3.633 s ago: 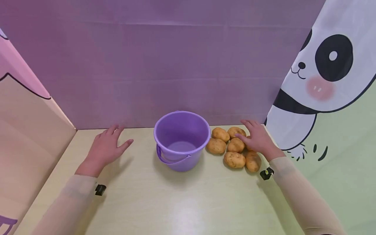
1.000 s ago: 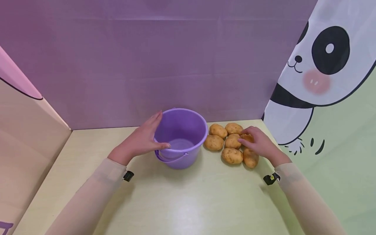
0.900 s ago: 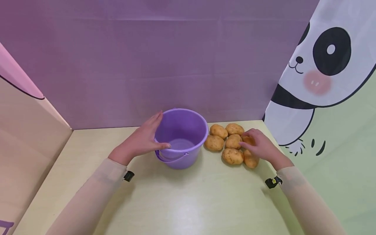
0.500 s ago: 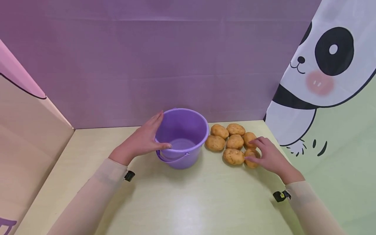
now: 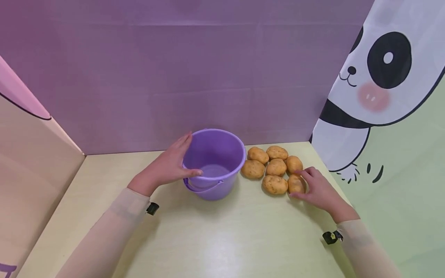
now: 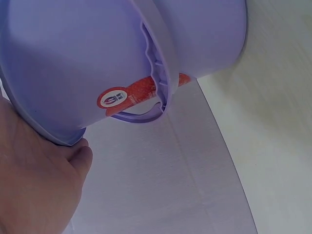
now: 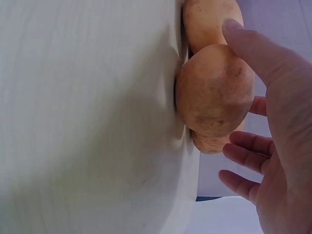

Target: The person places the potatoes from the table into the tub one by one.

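Observation:
A purple plastic bucket [image 5: 213,154] stands upright near the table's back edge, its handle hanging down at the front. My left hand [image 5: 167,164] holds its left rim, thumb at the near side and fingers farther back. The left wrist view shows that hand [image 6: 39,170] against the rim, beside a red label. Right of the bucket, several potatoes lie in a cluster. My right hand [image 5: 318,189] is at the nearest right-hand potato [image 5: 296,184], thumb and fingers spread about it. In the right wrist view a gap shows between the fingers [image 7: 241,185] and the potato [image 7: 214,92].
The pale wooden table [image 5: 208,239] reaches toward me. A purple backdrop [image 5: 194,77] rises directly behind the bucket and potatoes. A panel with a printed panda [image 5: 389,61] borders the right side, and a beige and pink panel [image 5: 31,166] borders the left.
My left hand has come from the left side of the table to the bucket's rim. My right hand has shifted from the back right potato to the nearer one. The potatoes look unmoved.

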### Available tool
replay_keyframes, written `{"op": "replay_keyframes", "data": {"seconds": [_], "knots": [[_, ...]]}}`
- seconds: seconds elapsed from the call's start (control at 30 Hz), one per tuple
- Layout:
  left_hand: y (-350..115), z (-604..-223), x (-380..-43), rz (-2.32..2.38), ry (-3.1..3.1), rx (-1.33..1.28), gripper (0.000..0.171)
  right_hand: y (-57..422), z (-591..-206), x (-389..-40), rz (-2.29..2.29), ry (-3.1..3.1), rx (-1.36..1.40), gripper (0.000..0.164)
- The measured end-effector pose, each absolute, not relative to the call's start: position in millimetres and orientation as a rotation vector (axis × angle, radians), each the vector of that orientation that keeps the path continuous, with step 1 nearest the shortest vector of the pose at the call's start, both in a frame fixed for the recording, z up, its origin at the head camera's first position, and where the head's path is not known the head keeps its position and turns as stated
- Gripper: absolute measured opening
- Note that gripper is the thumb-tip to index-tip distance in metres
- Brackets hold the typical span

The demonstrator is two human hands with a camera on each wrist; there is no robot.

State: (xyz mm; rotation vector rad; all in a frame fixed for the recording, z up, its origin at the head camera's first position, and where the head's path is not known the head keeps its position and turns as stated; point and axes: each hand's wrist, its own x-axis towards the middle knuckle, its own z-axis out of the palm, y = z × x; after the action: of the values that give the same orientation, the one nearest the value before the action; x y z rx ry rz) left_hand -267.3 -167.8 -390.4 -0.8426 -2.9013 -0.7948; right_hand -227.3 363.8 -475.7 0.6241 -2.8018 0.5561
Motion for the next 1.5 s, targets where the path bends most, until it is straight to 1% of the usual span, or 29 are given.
{"op": "replay_keyframes", "data": {"seconds": [0.37,0.57,0.73,0.93,1.03,1.27,1.5], "knots": [[-168.2,-390.9,-266.3,-0.813,-2.917,-0.830,0.137,361.5,-478.5,-224.0,0.701,-2.873,0.584,0.090],[-167.0,-391.5,-267.3,-0.815,-2.908,-0.842,0.137,364.1,-482.3,-224.4,0.726,-2.904,0.566,0.091],[-166.3,-391.9,-267.5,-0.808,-2.909,-0.843,0.137,365.9,-480.9,-222.8,0.733,-2.903,0.571,0.087],[-166.7,-391.1,-267.8,-0.795,-2.910,-0.845,0.137,361.6,-465.4,-218.2,0.798,-2.827,0.632,0.074],[-166.9,-391.3,-268.0,-0.797,-2.907,-0.846,0.137,360.4,-462.0,-219.8,0.842,-2.774,0.662,0.071],[-166.7,-392.2,-268.3,-0.802,-2.900,-0.843,0.134,359.5,-459.7,-233.0,0.896,-2.689,0.724,0.069],[-166.8,-393.0,-268.0,-0.795,-2.904,-0.840,0.136,352.7,-451.2,-240.9,0.945,-2.692,0.723,0.069]]}}
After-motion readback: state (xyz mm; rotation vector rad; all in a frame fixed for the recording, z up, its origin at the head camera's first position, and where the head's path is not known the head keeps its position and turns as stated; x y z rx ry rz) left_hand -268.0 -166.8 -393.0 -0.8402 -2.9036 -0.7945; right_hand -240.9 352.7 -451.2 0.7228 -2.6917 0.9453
